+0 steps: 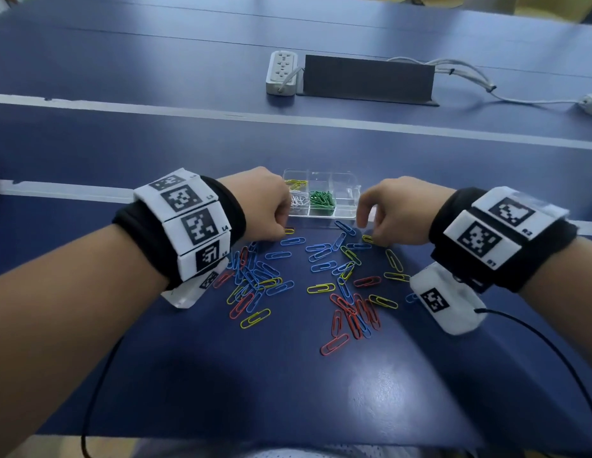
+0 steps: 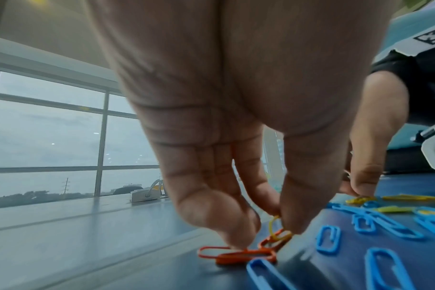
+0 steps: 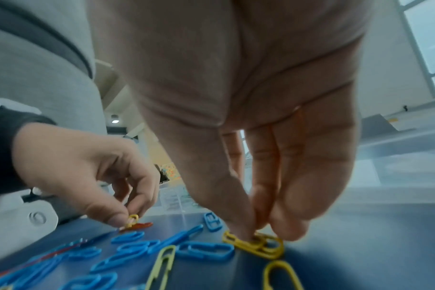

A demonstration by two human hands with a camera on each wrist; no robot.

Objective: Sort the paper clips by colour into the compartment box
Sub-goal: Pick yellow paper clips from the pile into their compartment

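Nearest to the person, many paper clips (image 1: 346, 317) lie loose on the blue counter (image 1: 288, 391): blue, red and yellow ones, so I judge most of the sorting is not yet done. Above this pile both hands reach down with the fingers pointing to the counter. The left hand (image 1: 261, 206) pinches a yellow clip (image 2: 277, 230) that lies on a red one. The right hand (image 1: 392, 211) pinches another yellow clip (image 3: 255, 244) by its fingertips. Behind the hands stands the clear compartment box (image 1: 347, 211); it holds green, white and some yellow clips, while the right compartments look empty.
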